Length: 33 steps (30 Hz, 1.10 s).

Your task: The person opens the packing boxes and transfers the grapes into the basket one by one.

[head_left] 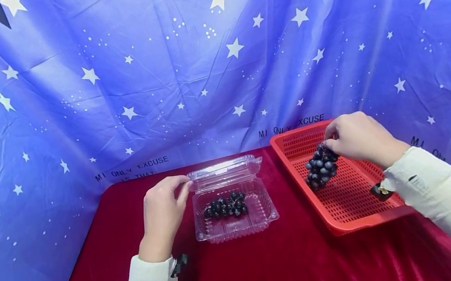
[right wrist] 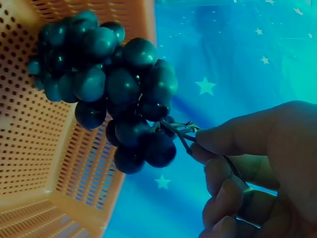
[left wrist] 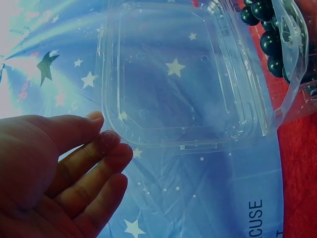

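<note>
A bunch of dark grapes (head_left: 321, 165) hangs over the red basket (head_left: 347, 225), its stem pinched between the thumb and fingers of my right hand (head_left: 357, 138). The right wrist view shows the stem (right wrist: 181, 133) between the fingertips and the grapes (right wrist: 124, 87) dangling. My left hand (head_left: 164, 210) pinches the left corner of the raised clear lid (head_left: 224, 173). In the left wrist view thumb and forefinger meet at the lid's corner tab (left wrist: 109, 139). Inside the clear plastic clamshell box (head_left: 261, 219) lies another bunch of dark grapes (head_left: 225, 206).
Dark red cloth (head_left: 248, 276) covers the table. A blue curtain with white stars (head_left: 177, 69) encloses the back and sides. The basket stands to the right of the box, with a strip of cloth between them.
</note>
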Motion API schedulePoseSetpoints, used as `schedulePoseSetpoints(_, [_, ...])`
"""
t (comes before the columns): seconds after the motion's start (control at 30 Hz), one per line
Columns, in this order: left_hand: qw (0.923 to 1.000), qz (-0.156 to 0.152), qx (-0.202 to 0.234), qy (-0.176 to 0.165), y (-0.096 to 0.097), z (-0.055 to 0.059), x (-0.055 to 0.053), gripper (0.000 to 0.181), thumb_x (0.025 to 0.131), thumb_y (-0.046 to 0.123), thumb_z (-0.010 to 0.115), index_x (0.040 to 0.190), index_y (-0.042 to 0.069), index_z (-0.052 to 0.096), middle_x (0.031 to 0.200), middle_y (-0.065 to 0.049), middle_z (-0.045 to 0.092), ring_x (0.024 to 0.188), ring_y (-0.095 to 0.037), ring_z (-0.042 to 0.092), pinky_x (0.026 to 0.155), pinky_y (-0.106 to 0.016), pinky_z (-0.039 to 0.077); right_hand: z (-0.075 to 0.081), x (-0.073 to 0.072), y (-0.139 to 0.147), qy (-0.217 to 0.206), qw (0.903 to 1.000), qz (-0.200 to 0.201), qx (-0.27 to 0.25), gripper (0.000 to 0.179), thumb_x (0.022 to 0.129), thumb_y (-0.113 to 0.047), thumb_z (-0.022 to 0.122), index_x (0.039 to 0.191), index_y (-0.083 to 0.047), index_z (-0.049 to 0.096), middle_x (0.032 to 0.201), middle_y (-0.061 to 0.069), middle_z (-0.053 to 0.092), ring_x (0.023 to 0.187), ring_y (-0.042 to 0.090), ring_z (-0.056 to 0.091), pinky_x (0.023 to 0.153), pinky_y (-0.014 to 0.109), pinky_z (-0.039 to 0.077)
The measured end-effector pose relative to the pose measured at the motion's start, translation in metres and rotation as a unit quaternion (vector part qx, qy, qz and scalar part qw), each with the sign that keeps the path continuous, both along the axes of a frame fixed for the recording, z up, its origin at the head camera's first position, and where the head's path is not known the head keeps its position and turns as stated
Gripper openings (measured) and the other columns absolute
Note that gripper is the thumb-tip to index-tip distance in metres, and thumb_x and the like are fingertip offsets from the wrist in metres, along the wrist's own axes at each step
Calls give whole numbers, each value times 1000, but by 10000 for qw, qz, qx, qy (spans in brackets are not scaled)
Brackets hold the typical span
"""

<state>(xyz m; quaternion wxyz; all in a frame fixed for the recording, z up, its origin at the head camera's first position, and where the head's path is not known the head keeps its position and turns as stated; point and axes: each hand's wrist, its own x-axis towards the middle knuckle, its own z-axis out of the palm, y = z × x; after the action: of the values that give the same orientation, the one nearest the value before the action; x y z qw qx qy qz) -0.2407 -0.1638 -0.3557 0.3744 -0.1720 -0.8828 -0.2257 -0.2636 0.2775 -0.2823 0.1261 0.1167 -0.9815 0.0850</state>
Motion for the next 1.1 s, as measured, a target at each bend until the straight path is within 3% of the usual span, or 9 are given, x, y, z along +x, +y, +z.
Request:
schedulePoseSetpoints(0.2, [10000, 31, -21, -21, 0, 0, 0, 11, 90, 18, 82, 99, 12, 81, 98, -5, 80, 96, -25, 77, 87, -44, 61, -15, -1, 8, -251, 9997, -22, 52, 21, 89, -27, 73, 97, -9, 80, 92, 9, 78, 84, 32, 72, 75, 58, 56])
schedulePoseSetpoints(0.6, [10000, 29, -40, -34, 0, -1, -1, 11, 90, 18, 82, 99, 12, 81, 99, -5, 80, 96, -25, 77, 88, -44, 61, -40, -6, 31, -476, 9987, -167, 47, 16, 87, -27, 76, 90, -11, 79, 84, 7, 76, 80, 33, 71, 72, 60, 55])
schedulePoseSetpoints(0.87, [10000, -17, -48, 46, 0, 1, -1, 10, 90, 17, 82, 98, 12, 81, 98, -5, 80, 95, -25, 77, 86, -44, 61, -48, -9, 41, -792, 9967, -117, 131, 12, 88, -26, 74, 83, -16, 77, 71, -6, 68, 69, 19, 61, 67, 49, 53])
schedulePoseSetpoints(1.1, [10000, -25, -78, 8, 0, 1, -1, 8, 90, 17, 82, 97, 13, 81, 97, -4, 80, 94, -24, 77, 85, -44, 61, -49, -7, 42, -1213, 9923, -73, 225, 12, 88, -24, 74, 78, -17, 74, 68, -5, 64, 66, 18, 57, 63, 42, 48])
